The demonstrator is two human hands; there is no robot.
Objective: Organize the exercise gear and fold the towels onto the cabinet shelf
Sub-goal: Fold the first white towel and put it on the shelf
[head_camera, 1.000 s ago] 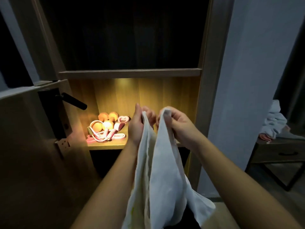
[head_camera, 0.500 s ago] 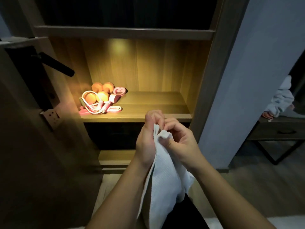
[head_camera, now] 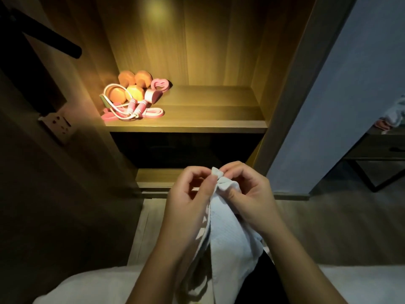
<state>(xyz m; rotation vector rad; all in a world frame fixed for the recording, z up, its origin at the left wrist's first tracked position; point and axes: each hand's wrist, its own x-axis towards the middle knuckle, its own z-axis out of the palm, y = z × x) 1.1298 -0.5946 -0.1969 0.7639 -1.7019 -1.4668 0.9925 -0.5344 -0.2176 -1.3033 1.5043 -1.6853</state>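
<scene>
Both hands gripped one bunched corner of a white towel [head_camera: 230,238]. The left hand [head_camera: 190,194] pinched the corner between thumb and curled forefinger; the remaining fingers were curled inward, the back of the hand facing left. The right hand [head_camera: 247,194] pinched the same corner from the opposite side, its fingers bent over the top of the fabric and its knuckles raised. The fingertips of both hands met at the corner. Both forearms entered from the lower edge of the view and converged upward.

The towel hung from the pinch point in loose folds between the forearms. It was held in the air in front of the cabinet, below the front edge of the lit shelf [head_camera: 208,110], and touched no shelf.

The exercise gear lay at the left end of the shelf, toward the rear left corner: orange dumbbells [head_camera: 131,86], a pink jump rope [head_camera: 129,108] coiled in front of them near the front edge, and a pink heart-shaped ring [head_camera: 160,84] just to their right. The right part of the shelf carried nothing.
</scene>
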